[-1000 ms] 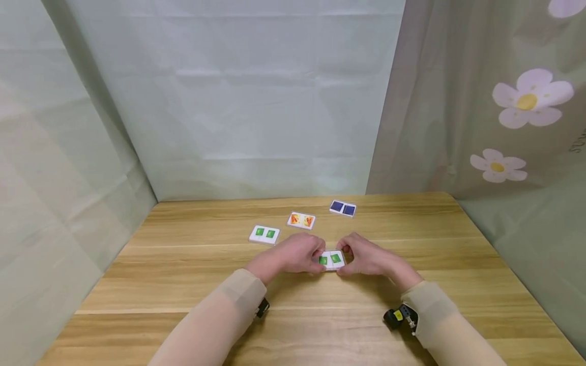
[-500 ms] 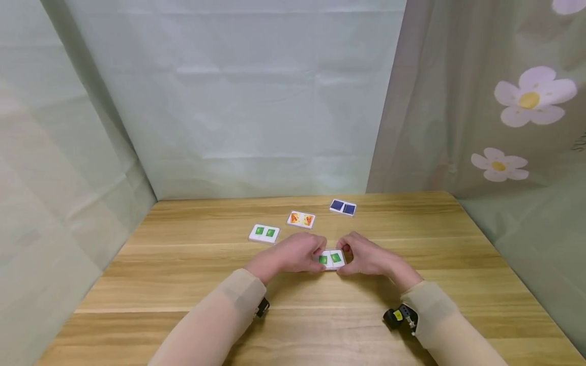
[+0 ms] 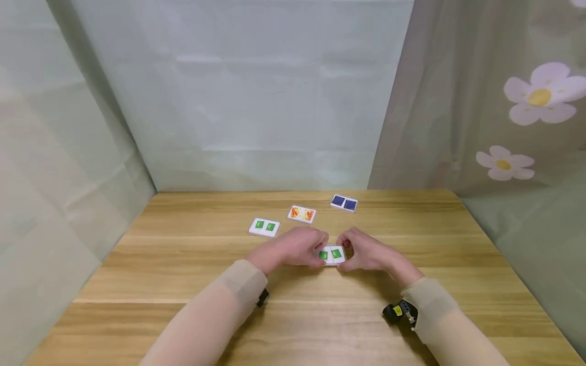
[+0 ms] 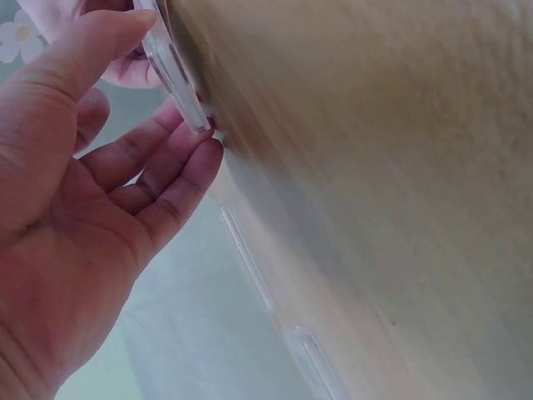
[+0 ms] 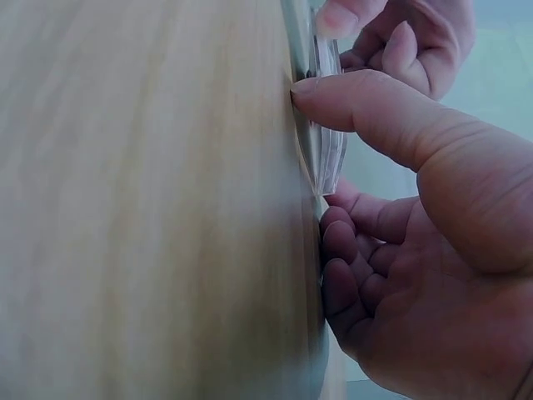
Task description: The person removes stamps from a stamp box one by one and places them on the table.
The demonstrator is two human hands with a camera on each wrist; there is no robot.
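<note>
Where a creased, pale grey-green curtain (image 3: 265, 101) hangs behind the far edge, a smooth wooden table (image 3: 320, 320) with streaky brown grain stretches forward. A plain beige left sleeve (image 3: 206, 315) and right sleeve (image 3: 450, 323) reach over it. The left hand (image 3: 297, 247) pinches one end of a flat rectangular tile (image 3: 331, 258), thumb at its near edge, fingers curled at its far edge; the right hand (image 3: 371, 252) grips the other end likewise. This tile, between the hands, has a glossy clear-plastic rim and a white face with two green squares; whether it touches the wood I cannot tell. Beyond, slanting away, lie a green-printed tile (image 3: 264, 227), an orange-patterned tile (image 3: 301, 214) and a dark-blue-printed tile (image 3: 344, 203).
</note>
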